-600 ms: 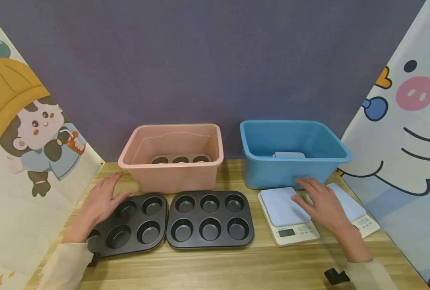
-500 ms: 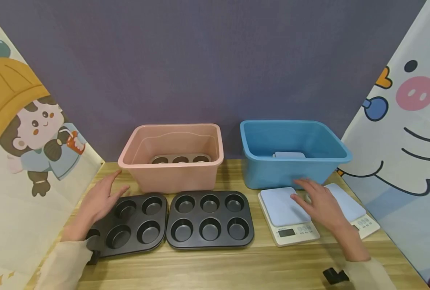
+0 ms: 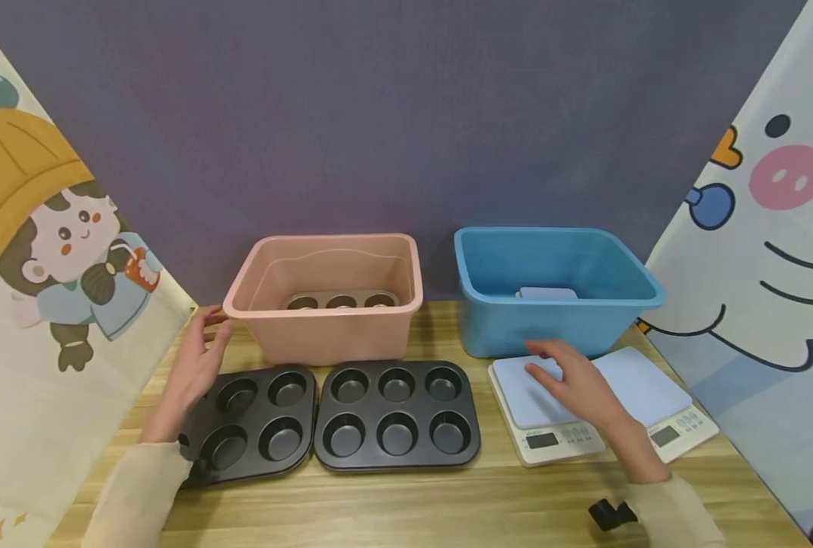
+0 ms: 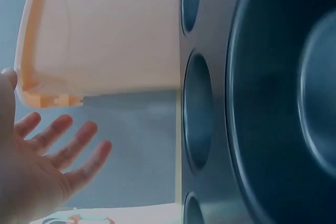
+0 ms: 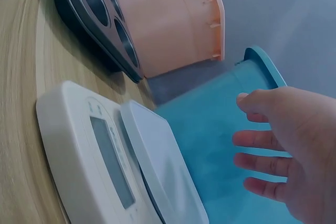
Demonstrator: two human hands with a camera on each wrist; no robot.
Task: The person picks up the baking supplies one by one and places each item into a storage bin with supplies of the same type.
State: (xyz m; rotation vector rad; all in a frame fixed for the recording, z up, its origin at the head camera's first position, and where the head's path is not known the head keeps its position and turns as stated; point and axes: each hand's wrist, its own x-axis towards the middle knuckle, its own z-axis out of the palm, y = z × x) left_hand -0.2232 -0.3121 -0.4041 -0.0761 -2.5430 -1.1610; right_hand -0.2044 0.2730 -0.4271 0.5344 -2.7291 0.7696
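My left hand (image 3: 196, 361) is beside the left end of the pink bin (image 3: 327, 339), its fingers loosely bent with nothing in them. In the left wrist view its fingers (image 4: 79, 140) are spread near the bin's rim; whether they touch it I cannot tell. Below that hand lies a dark muffin pan (image 3: 252, 415), with a second muffin pan (image 3: 397, 449) next to it. My right hand (image 3: 574, 384) hovers over a white kitchen scale (image 3: 526, 399), in front of the blue bin (image 3: 516, 327), fingers relaxed and holding nothing. Another kitchen scale (image 3: 646, 392) lies to its right.
Inside the pink bin sits a muffin pan (image 3: 341, 298). A pale flat-topped object (image 3: 546, 292) shows in the blue bin, mostly hidden by its front wall. Wooden tabletop (image 3: 406, 510) runs along the front. A dark panel (image 3: 406, 137) stands behind, with printed panels on both sides.
My left hand has moved forward toward the pink bin's left end, its fingers bending more. The right hand has shifted left over the left scale, uncovering more of the right one.
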